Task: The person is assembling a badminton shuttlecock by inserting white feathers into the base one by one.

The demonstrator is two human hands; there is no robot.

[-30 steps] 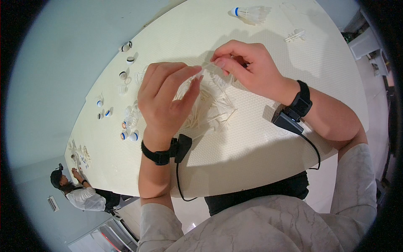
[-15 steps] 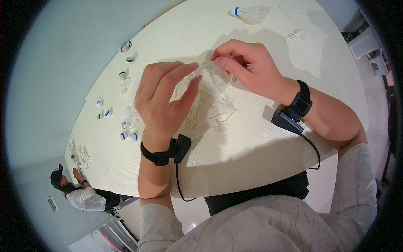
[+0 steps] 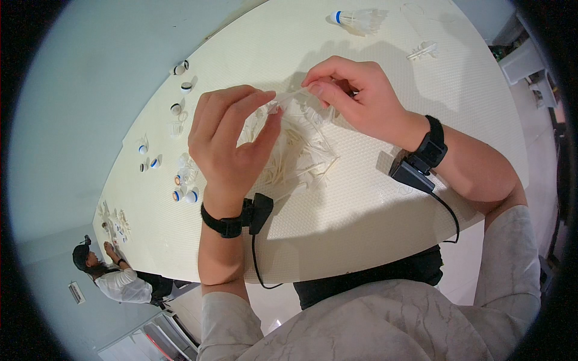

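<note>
My right hand (image 3: 358, 90) pinches a white shuttlecock feather (image 3: 294, 95) between thumb and forefinger. The feather's vane points left, toward my left hand (image 3: 227, 135), whose thumb and fingers are apart around its far end. Whether the left fingertips touch the feather is hard to make out. Below both hands lies a loose pile of white feathers (image 3: 295, 150), partly covered by my left hand.
Loose shuttlecock corks (image 3: 191, 196) with coloured bands are scattered on the left of the white table (image 3: 355, 210). A shuttlecock (image 3: 360, 20) lies at the far side, with a small bunch of feathers (image 3: 422, 51) right of it. Another person (image 3: 123, 280) works at the far left.
My left hand has shifted slightly left, and more of the feather shows between the hands. The right hand has stayed nearly still, keeping its pinch.
</note>
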